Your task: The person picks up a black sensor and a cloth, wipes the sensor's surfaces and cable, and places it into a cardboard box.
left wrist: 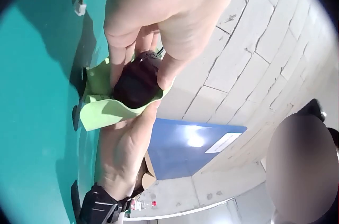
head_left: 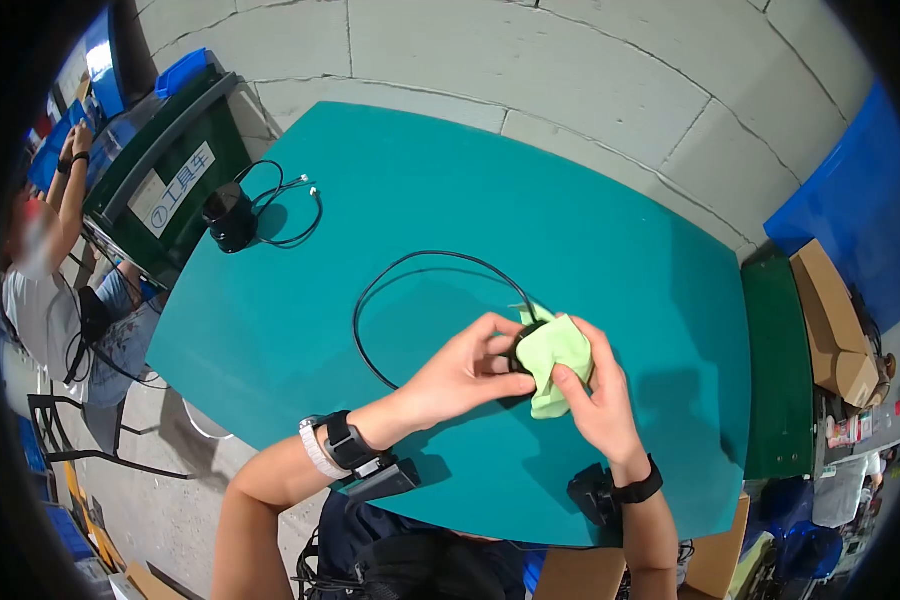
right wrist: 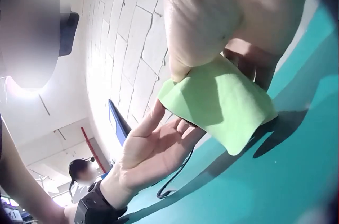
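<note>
Above the teal table (head_left: 610,230), my left hand (head_left: 470,365) grips a small round black device (left wrist: 136,81) from its left side. Its black cable (head_left: 410,265) loops away over the table top. My right hand (head_left: 590,385) pinches a light green cloth (head_left: 553,352) and presses it against the device, covering most of it. In the left wrist view the cloth (left wrist: 108,110) wraps under the black device. In the right wrist view the cloth (right wrist: 222,105) hangs from my thumb and fingers, and my left hand (right wrist: 153,155) shows behind it.
A second black round device (head_left: 230,215) with thin wires sits at the table's far left corner. A dark green bin (head_left: 165,170) stands beyond it. A seated person (head_left: 50,250) is at far left. Cardboard boxes (head_left: 835,320) sit on the right.
</note>
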The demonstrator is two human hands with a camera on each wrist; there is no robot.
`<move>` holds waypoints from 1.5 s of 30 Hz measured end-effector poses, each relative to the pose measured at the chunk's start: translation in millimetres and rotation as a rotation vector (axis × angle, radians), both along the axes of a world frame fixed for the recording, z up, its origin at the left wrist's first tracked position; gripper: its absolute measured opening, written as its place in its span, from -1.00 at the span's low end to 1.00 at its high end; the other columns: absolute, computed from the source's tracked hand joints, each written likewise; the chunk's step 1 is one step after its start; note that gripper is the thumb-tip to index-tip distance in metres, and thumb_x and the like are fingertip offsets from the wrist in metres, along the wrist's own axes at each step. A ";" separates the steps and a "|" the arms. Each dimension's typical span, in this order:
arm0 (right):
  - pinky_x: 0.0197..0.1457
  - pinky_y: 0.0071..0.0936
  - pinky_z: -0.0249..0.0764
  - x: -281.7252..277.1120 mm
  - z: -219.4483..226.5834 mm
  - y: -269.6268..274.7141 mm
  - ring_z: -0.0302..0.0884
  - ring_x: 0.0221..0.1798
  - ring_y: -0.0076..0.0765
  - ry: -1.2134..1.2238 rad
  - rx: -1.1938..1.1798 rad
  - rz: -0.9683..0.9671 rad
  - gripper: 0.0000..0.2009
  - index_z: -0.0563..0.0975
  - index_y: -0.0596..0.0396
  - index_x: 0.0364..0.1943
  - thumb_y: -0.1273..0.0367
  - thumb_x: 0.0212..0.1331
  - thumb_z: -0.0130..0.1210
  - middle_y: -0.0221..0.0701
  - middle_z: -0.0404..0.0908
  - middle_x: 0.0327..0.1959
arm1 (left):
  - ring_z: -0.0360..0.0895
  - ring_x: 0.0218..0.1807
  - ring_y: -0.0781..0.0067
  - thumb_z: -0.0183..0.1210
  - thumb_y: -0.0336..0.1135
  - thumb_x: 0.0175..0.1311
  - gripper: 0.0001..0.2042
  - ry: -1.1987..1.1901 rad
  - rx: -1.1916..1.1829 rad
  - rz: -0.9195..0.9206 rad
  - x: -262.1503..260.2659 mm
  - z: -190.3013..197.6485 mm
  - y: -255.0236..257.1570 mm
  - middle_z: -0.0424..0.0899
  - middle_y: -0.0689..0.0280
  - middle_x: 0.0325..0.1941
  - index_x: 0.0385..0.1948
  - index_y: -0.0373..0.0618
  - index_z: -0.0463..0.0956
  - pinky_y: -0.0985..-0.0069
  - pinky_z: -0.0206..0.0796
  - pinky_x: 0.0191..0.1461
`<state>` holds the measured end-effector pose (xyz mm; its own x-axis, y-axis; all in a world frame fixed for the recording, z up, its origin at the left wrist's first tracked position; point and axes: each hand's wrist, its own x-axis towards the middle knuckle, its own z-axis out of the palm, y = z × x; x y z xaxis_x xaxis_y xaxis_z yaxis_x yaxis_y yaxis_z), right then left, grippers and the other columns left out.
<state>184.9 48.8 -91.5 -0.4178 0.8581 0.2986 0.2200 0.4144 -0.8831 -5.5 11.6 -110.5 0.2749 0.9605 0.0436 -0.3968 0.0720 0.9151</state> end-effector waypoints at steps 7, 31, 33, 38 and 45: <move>-0.09 -0.55 0.39 12.9 1.9 7.6 0.45 -0.18 -0.52 -0.014 -0.253 0.041 -0.68 0.40 0.19 0.07 0.27 0.38 -0.10 -0.38 0.56 -0.16 | 0.51 -0.13 0.60 0.23 -0.50 0.17 -0.63 -0.002 -0.034 -0.053 1.0 7.8 -3.3 0.57 0.29 -0.11 -0.02 -0.20 0.29 0.60 0.42 -0.06; 0.10 -0.36 0.34 14.2 22.4 1.7 0.37 0.07 -0.24 -0.320 0.184 0.003 -0.69 0.49 0.10 0.08 0.44 0.26 -0.04 -0.28 0.41 0.05 | 0.45 -0.01 0.58 0.24 -0.52 0.14 -0.60 -0.002 -0.049 -0.014 -9.4 12.8 2.0 0.52 0.35 -0.03 0.02 -0.14 0.36 0.56 0.35 0.05; -0.19 -0.47 0.45 12.3 23.5 1.8 0.50 -0.17 -0.35 -0.215 0.101 0.036 -0.74 0.56 0.12 -0.08 0.53 0.12 0.11 -0.32 0.53 -0.19 | 0.43 0.02 0.59 0.25 -0.55 0.10 -0.56 0.023 -0.078 -0.025 -11.2 12.0 1.3 0.51 0.34 -0.02 0.06 -0.15 0.38 0.55 0.35 0.07; -0.36 -0.53 0.45 7.3 15.2 3.0 0.54 -0.38 -0.41 -0.226 0.295 0.016 -0.86 0.54 0.18 -0.27 0.53 0.06 0.17 -0.35 0.54 -0.37 | 0.45 -0.02 0.58 0.30 -0.55 0.05 -0.56 0.133 0.018 -0.076 -5.7 2.8 1.5 0.52 0.37 -0.06 0.03 -0.15 0.43 0.56 0.36 0.05; -0.42 -0.49 0.45 9.4 20.8 0.3 0.54 -0.47 -0.41 -0.285 0.176 0.020 -0.91 0.50 0.18 -0.35 0.54 0.05 0.15 -0.35 0.51 -0.45 | 0.47 -0.03 0.55 0.30 -0.58 0.04 -0.57 0.161 -0.006 -0.082 -7.3 5.8 1.6 0.55 0.37 -0.08 0.02 -0.16 0.46 0.53 0.36 0.07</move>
<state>194.3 49.1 -70.6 -0.5220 0.7946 0.3102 0.4382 0.5618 -0.7017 -12.8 13.3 -104.6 0.3551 0.9348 -0.0129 -0.2375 0.1036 0.9658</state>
